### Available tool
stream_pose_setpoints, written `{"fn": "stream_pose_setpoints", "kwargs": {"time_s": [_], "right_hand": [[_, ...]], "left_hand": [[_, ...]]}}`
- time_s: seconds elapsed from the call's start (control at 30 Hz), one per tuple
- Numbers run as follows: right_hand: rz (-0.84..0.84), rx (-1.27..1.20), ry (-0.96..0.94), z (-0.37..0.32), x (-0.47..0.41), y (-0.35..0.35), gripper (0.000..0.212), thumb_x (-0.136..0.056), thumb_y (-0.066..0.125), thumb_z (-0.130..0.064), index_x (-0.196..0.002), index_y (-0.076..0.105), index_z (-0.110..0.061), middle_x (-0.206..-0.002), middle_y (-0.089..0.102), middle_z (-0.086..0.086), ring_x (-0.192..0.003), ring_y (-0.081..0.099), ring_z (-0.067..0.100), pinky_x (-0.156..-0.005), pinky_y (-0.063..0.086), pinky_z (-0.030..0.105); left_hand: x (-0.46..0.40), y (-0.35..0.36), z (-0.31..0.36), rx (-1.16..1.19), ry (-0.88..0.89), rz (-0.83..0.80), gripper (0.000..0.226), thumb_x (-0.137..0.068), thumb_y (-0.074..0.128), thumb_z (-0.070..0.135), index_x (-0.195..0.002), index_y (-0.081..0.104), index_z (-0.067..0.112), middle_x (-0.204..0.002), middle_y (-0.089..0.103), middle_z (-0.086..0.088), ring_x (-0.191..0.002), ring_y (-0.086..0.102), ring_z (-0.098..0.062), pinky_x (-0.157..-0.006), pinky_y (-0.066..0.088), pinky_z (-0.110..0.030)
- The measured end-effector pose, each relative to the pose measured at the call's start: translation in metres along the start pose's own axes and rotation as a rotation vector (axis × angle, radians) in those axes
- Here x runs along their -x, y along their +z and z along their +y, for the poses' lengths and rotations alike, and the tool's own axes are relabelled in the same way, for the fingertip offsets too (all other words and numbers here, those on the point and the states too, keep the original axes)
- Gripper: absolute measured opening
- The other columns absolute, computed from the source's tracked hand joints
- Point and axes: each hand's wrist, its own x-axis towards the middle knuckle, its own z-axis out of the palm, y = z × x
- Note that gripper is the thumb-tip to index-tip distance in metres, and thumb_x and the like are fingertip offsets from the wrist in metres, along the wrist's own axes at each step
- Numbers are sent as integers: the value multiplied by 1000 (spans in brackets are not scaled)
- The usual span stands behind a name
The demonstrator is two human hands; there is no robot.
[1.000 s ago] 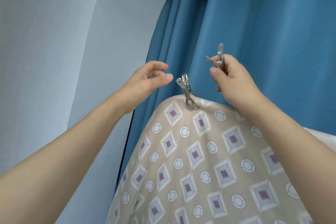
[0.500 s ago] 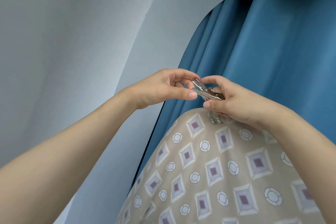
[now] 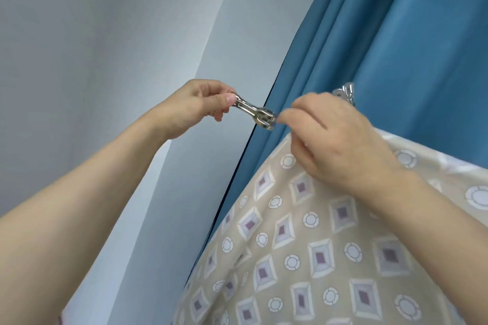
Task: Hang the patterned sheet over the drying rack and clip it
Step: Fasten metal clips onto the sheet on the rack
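The beige patterned sheet (image 3: 311,240), printed with diamonds and circles, hangs down from a top edge; the rack under it is hidden. My left hand (image 3: 195,108) pinches the handle end of a metal clip (image 3: 254,113), held level to the left of the sheet's upper corner. My right hand (image 3: 335,140) sits at that corner with curled fingers, its fingertips close to the clip's jaws; whether it grips cloth is hidden. A second metal clip (image 3: 344,93) pokes up behind my right hand.
A blue curtain (image 3: 396,47) hangs right behind the sheet. A pale grey wall (image 3: 105,47) fills the left side.
My left hand has drawn the clip away to the left, out from where both hands met. My right hand now stays at the sheet's top corner. The view has tilted upward.
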Motion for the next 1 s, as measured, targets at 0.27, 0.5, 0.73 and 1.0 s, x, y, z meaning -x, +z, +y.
{"fn": "stream_pose_setpoints", "kwargs": {"time_s": [0.27,0.5,0.73,1.0], "right_hand": [[-1059,374,90,-14,-14,61,60,-81,42,-75,-112,59,-26,-116,57,1,-115,47,24,-99,28,40],[-1455,168,70,-74,-8,120,27,-97,39,-33,-73,47,-24,-77,50,-7,-83,51,19,-95,36,35],[-971,222,97,-72,1,130,20,-89,47,-7,-73,42,-17,-97,63,2,-90,62,25,-69,31,30],[-1183,240,39,-83,13,133,13,-93,41,-20,-82,47,-22,-96,60,-2,-95,58,24,-77,33,31]], "left_hand": [[38,-5,-61,-225,-254,-160,24,-83,68,40,-94,70,19,-82,61,8,-79,60,-13,-74,41,-26],[72,-8,-97,-409,-435,-364,29,-76,65,50,-93,70,27,-96,67,3,-89,67,-15,-74,43,-28],[92,-1,-129,-392,-512,-396,32,-71,62,53,-90,69,29,-84,64,9,-80,64,-12,-84,47,-33],[93,0,-120,-514,-581,-455,27,-88,66,43,-101,68,19,-95,66,4,-89,65,-14,-83,45,-30]]}}
